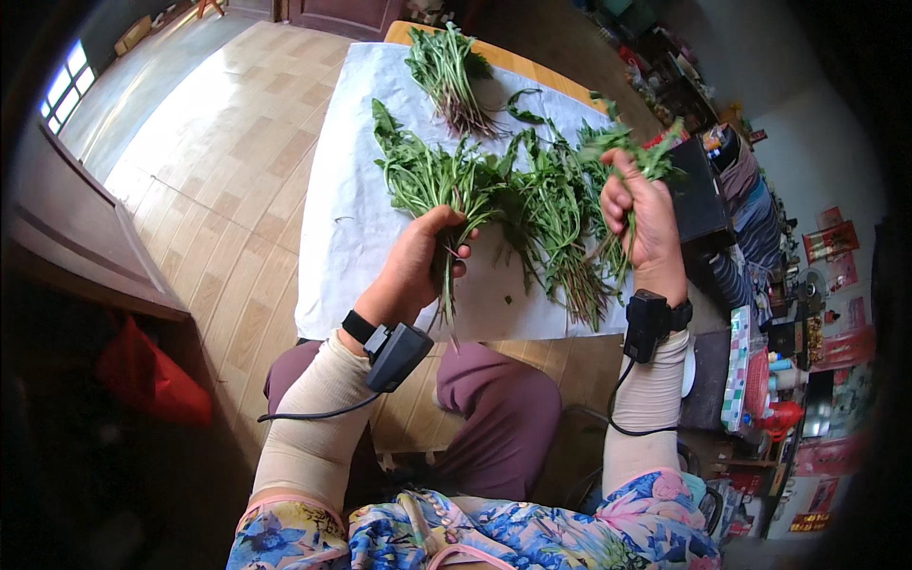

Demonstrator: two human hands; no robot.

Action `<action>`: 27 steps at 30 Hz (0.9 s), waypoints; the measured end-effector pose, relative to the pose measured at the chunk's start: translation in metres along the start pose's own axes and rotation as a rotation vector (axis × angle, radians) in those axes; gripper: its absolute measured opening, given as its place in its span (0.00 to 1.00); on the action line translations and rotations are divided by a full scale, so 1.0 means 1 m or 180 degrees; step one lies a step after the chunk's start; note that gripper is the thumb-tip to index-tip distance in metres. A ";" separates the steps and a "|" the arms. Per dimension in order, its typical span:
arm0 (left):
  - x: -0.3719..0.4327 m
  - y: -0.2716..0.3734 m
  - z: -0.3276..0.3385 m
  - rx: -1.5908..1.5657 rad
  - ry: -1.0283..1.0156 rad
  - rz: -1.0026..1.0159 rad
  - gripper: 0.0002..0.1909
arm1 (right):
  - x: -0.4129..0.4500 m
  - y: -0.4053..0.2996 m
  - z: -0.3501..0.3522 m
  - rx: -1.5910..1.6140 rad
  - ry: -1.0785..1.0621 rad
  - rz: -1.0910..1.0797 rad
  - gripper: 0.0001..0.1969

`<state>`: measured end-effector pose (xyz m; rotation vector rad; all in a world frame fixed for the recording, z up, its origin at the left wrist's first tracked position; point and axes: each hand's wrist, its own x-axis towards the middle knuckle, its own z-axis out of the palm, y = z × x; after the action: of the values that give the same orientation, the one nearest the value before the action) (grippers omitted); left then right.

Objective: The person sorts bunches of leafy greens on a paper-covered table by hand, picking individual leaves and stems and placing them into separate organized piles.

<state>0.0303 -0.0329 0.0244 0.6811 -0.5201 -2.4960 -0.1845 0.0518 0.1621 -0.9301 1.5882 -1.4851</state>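
My left hand (420, 260) is closed around the stems of a bunch of leafy greens (442, 174), whose leaves fan out away from me. Toward the right edge of the white sheet (328, 214), my right hand (638, 206) grips some more leafy greens (659, 160), slightly blurred. Between the hands a loose pile of greens (559, 214) lies on the sheet, its reddish stem ends toward me. Another bunch with reddish stem ends (452, 78) rests at the far edge of the sheet. A single curled leaf (524, 107) lies to its right.
The sheet covers a wooden table (499, 57). A black box-like object (698, 189) stands just past its right side. Farther right are a red basket (757, 385) and household clutter. A red bag (153, 377) hangs at the lower left, below a wooden panel (92, 214).
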 end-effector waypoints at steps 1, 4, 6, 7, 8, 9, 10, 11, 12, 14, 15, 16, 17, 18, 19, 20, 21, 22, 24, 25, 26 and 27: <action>-0.001 0.000 -0.001 -0.0005 0.0006 -0.0018 0.06 | -0.001 -0.002 0.004 -0.0265 -0.0073 0.0306 0.15; -0.003 0.001 -0.003 -0.0039 -0.0033 -0.0011 0.05 | 0.001 -0.005 0.017 -0.0639 -0.0493 0.0786 0.14; -0.004 0.001 -0.002 -0.0060 -0.0048 -0.0004 0.05 | 0.006 -0.007 0.018 -0.0994 -0.0874 0.1190 0.13; -0.004 0.000 0.000 -0.0064 -0.0086 -0.0019 0.05 | 0.006 -0.008 0.017 -0.1016 -0.0879 0.1189 0.13; -0.003 -0.001 0.001 -0.0067 -0.0122 -0.0035 0.05 | 0.007 -0.009 0.017 -0.1334 -0.0810 0.1139 0.12; -0.002 -0.001 0.000 -0.0059 -0.0142 -0.0048 0.06 | 0.009 -0.007 0.017 -0.1633 -0.0750 0.1086 0.11; -0.003 0.000 -0.002 -0.0042 -0.0148 -0.0018 0.06 | 0.014 -0.008 0.016 -0.1681 -0.0986 0.1119 0.11; -0.003 0.001 -0.002 -0.0046 -0.0138 -0.0010 0.06 | 0.019 -0.010 0.016 -0.1680 -0.1000 0.1118 0.11; -0.004 0.001 -0.002 -0.0056 -0.0122 -0.0013 0.06 | 0.021 -0.017 0.018 -0.1799 -0.0884 0.1147 0.11; -0.003 0.001 -0.004 -0.0070 -0.0107 -0.0020 0.06 | 0.028 -0.027 0.022 -0.2025 -0.0722 0.1152 0.11; -0.001 0.001 -0.005 -0.0061 -0.0124 -0.0036 0.06 | 0.038 -0.028 0.022 -0.2099 -0.0842 0.1080 0.11; -0.001 0.001 -0.006 -0.0052 -0.0136 -0.0051 0.06 | 0.045 -0.031 0.022 -0.2250 -0.0818 0.1019 0.12; -0.001 0.000 -0.006 -0.0055 -0.0128 -0.0060 0.06 | 0.053 -0.034 0.024 -0.2397 -0.0799 0.0957 0.12; -0.002 0.001 -0.007 -0.0038 -0.0111 -0.0087 0.06 | 0.069 -0.034 0.023 -0.2279 -0.0911 0.0878 0.12; -0.001 0.000 -0.006 -0.0037 -0.0130 -0.0137 0.07 | 0.083 -0.034 0.021 -0.2221 -0.0811 0.0756 0.10; -0.002 0.000 -0.006 -0.0030 -0.0047 -0.0160 0.08 | 0.099 -0.035 0.022 -0.2197 -0.0845 0.0704 0.09; 0.001 -0.001 -0.006 -0.0042 -0.0076 -0.0166 0.08 | 0.113 -0.041 0.023 -0.2199 -0.0854 0.0651 0.09; 0.000 -0.002 -0.011 0.0078 0.0016 -0.0214 0.09 | 0.125 -0.041 0.037 -0.2127 -0.0726 0.0439 0.08; -0.002 0.000 -0.016 0.0184 0.0072 -0.0348 0.11 | 0.170 -0.039 0.042 -0.2071 -0.0733 0.0117 0.08; -0.002 0.000 -0.017 0.0104 -0.0002 -0.0384 0.11 | 0.188 -0.041 0.048 -0.2018 -0.0683 -0.0059 0.08; -0.004 0.000 -0.015 0.0054 -0.0004 -0.0379 0.10 | 0.206 -0.046 0.053 -0.1983 -0.0543 -0.0246 0.07; -0.005 0.001 -0.016 0.0006 0.0053 -0.0364 0.10 | 0.222 -0.047 0.066 -0.1905 -0.0447 -0.0417 0.05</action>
<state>0.0433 -0.0339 0.0139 0.7513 -0.4901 -2.5938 -0.2247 -0.1785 0.1958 -1.4581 1.9318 -1.0004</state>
